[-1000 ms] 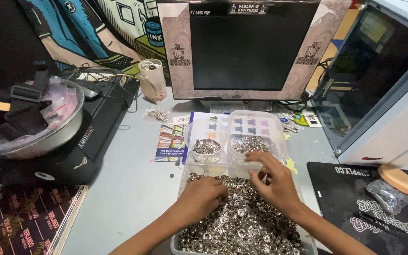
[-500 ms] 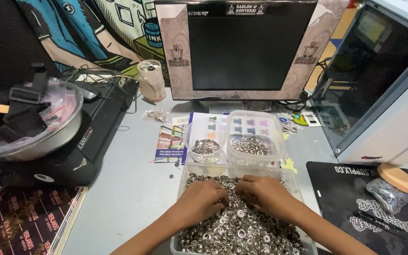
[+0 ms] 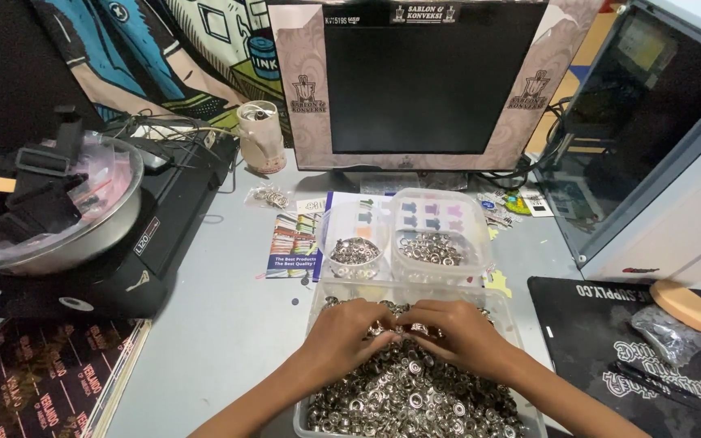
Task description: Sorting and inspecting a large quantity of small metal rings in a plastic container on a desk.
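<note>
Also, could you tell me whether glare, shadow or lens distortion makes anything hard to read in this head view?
Head view: even, soft light; small glints on the metal eyelets in the clear tub; the dark monitor screen shows little glare; wide-angle bending tilts the computer case at the right edge; left hand and right hand are sharp, casting faint shadows.

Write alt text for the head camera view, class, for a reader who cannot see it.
Two bare hands, left hand and right hand, meet fingertip to fingertip over a clear plastic tub heaped with small silver metal rings. Behind it sit two smaller clear tubs of rings, then a dark computer monitor on a grey desk.
</note>
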